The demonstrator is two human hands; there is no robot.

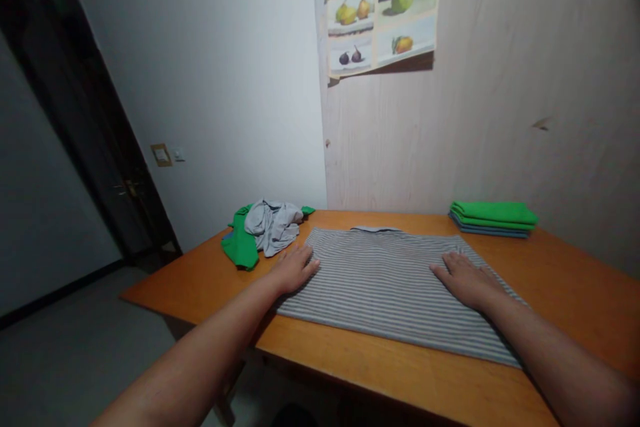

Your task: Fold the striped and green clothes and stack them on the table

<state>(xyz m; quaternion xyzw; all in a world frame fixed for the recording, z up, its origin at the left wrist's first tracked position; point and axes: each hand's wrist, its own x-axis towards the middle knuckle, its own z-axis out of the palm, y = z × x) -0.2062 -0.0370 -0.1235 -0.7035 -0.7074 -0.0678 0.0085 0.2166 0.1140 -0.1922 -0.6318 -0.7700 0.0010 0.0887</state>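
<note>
On my feed, the striped shirt (380,287) lies spread on the table (185,283), collar (377,229) at the far edge. I have the left hand (294,271) palm down across its left edge and the right hand (467,278) flat near its right edge, fingers extended on both, gripping nothing. I see a crumpled pile (275,223) beyond the left and a folded stack (493,215) far right.
</note>
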